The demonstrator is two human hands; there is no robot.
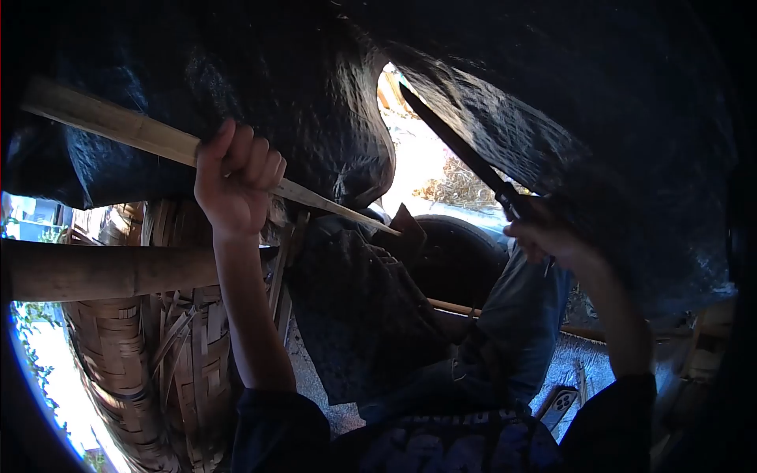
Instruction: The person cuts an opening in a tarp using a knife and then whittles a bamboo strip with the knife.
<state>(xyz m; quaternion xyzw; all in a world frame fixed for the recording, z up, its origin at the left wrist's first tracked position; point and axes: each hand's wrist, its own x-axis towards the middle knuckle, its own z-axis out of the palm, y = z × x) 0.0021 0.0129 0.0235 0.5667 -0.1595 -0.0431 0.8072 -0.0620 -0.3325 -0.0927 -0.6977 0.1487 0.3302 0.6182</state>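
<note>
My left hand (236, 181) is closed around a long, flat bamboo strip (118, 126). The strip slants from the upper left down to the middle, and its thin end lies near a dark pointed piece (408, 232) by my knees. In my right hand (552, 236) is the handle of a long, dark-bladed knife (453, 142). Its blade points up and to the left, apart from the strip. The fingers of my right hand are partly in shadow.
A dark plastic sheet (260, 71) hangs overhead and in front, with bright ground showing through a gap. To the left are a thick bamboo pole (110, 270) and a woven bamboo basket (118, 347). A dark round object (461, 256) stands between my legs.
</note>
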